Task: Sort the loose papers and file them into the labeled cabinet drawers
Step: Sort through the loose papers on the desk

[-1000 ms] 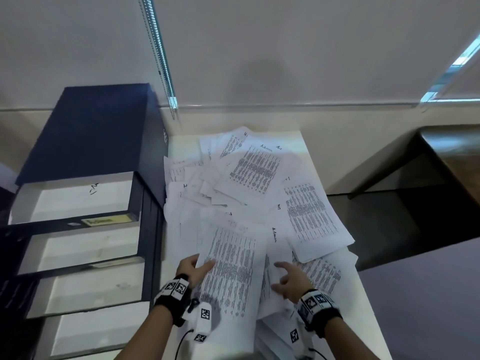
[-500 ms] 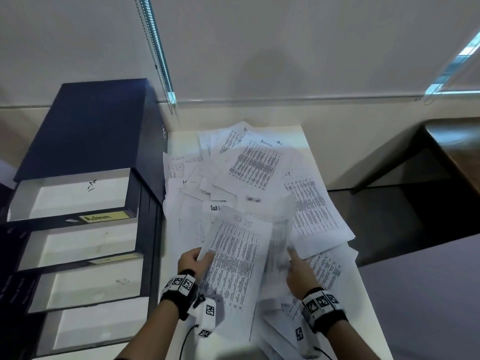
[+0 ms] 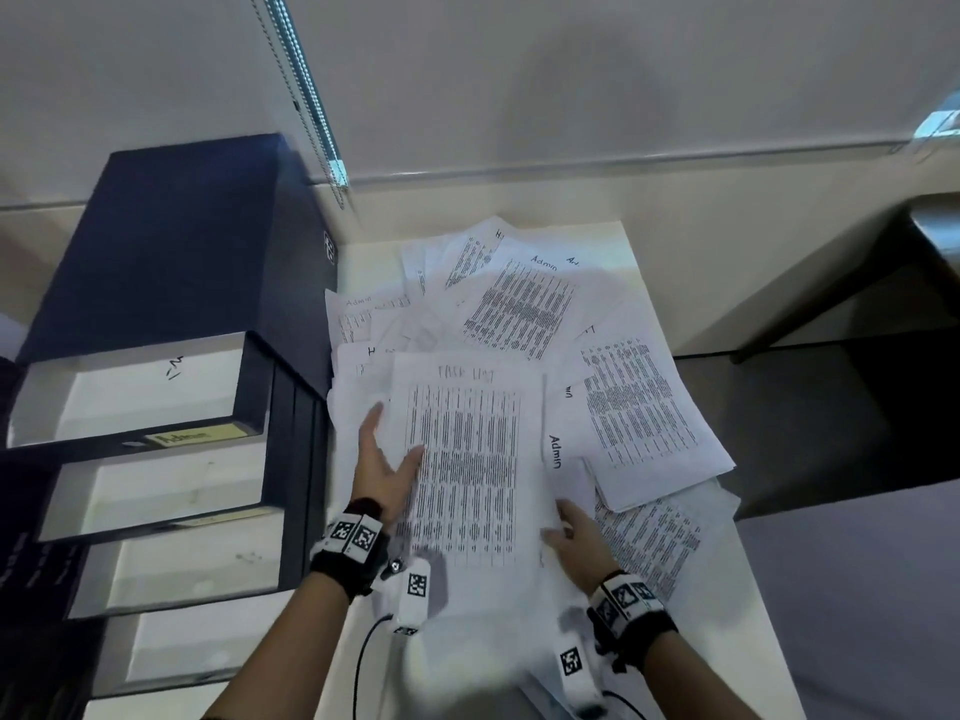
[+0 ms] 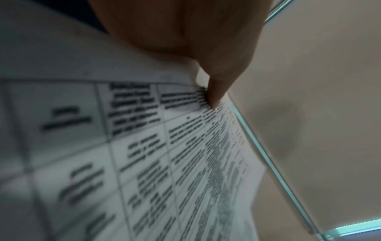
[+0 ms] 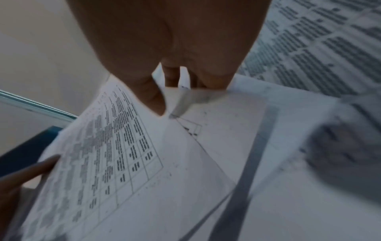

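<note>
Both hands are on the task-list sheet [image 3: 467, 475], lifted over the near end of the table [image 3: 613, 236].

Left hand [image 3: 382, 470] pinches its left edge, thumb on the print; right hand [image 3: 576, 537] grips the lower right edge. Loose papers [image 3: 524, 309] cover the table; the cabinet [image 3: 171, 241] at the left edge has its drawers [image 3: 140, 387] open.

One cabinet [image 3: 171, 241] is seen, with four open drawers [image 3: 150, 392]. Two hands [image 3: 382, 467] are counted. Loose papers [image 3: 524, 309] number well over ten; exact count cannot be told.
</note>
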### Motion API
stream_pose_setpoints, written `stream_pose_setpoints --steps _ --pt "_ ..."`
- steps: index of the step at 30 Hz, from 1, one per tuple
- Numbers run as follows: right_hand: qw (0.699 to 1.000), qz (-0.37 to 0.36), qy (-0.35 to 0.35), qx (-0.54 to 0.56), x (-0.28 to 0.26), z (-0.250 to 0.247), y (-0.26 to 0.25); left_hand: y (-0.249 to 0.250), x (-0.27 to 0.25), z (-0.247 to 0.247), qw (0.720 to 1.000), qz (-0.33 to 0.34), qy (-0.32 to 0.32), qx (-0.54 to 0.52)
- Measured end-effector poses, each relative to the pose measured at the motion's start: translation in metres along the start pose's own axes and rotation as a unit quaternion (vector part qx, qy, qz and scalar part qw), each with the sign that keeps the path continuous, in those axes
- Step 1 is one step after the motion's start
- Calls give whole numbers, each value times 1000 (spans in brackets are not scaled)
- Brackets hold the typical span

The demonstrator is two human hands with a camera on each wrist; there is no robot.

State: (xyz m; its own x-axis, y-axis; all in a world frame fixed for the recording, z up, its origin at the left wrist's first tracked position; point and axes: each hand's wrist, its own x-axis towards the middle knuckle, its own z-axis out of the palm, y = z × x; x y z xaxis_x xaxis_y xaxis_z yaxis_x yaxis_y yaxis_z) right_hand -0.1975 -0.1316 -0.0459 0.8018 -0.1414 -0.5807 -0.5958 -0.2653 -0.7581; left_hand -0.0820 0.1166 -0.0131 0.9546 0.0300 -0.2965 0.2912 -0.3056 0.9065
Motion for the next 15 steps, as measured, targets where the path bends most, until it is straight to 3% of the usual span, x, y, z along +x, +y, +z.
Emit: stream_pose_setpoints --steps 2,4,8,13,15 --pt "996 -25 2 87 3 -9 -20 29 12 -13 999 35 -14 -22" --pt "992 -69 6 108 7 -26 -51 59 22 -26 995 86 -48 -30" --pt "982 -145 -2 122 13 -51 -116 112 34 -43 991 110 -51 56" --pt "986 -128 40 94 17 -73 -158 159 13 -44 984 138 -99 -45" --pt "976 -177 54 112 14 -77 -162 172 -3 -42 978 164 -113 -55"
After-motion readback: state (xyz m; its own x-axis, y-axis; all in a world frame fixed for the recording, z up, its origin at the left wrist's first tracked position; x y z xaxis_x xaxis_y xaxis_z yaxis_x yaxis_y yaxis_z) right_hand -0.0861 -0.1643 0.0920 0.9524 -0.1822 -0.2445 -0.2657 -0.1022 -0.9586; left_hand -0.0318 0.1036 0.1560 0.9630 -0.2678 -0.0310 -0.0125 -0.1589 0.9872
